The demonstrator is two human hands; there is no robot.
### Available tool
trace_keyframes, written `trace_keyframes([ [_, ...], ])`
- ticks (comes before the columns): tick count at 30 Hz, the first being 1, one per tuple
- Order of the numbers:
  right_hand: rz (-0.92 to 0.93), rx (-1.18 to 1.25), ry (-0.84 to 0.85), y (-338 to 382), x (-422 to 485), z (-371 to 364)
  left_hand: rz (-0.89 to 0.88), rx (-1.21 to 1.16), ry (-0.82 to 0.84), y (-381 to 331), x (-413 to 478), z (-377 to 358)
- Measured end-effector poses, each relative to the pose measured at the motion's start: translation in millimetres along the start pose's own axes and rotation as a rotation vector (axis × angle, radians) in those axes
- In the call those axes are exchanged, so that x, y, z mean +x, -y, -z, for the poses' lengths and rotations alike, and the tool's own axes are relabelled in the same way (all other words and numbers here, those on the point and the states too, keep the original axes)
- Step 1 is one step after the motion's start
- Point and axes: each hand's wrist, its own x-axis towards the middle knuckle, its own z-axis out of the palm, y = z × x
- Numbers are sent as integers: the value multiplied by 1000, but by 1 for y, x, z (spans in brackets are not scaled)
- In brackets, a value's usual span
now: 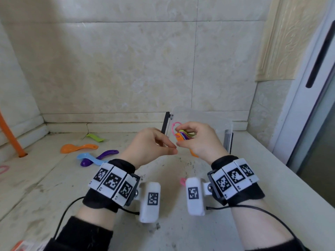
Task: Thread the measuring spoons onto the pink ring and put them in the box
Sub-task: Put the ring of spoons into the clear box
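My right hand [198, 140] pinches a stack of coloured measuring spoon handles [183, 135], orange on the outside, with the thin pink ring [174, 126] looped through their ends. My left hand [150, 144] is close beside it, thumb and fingers pinched together near the stack; I cannot tell whether it touches the spoons. Behind both hands stands a clear plastic box [203, 120] with black latches. On the counter at the left lie loose spoons: green [95, 137], orange [78, 148], blue [90, 159] and purple [101, 157].
An orange pipe [10, 134] rises from the counter at far left. A pink ring [4, 169] lies at the left edge, and a pink piece [182, 181] shows by my right wrist device. The tiled wall is behind; the counter edge and a door frame run along the right.
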Motion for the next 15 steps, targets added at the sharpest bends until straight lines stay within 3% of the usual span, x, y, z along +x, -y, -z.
trace_keyframes([
  [9, -153, -235, 113, -11, 4, 1, -51, -20, 30, -7, -3, -2],
  [15, -126, -133, 185, -10, 5, -2, -56, 11, 21, -5, -3, -2],
])
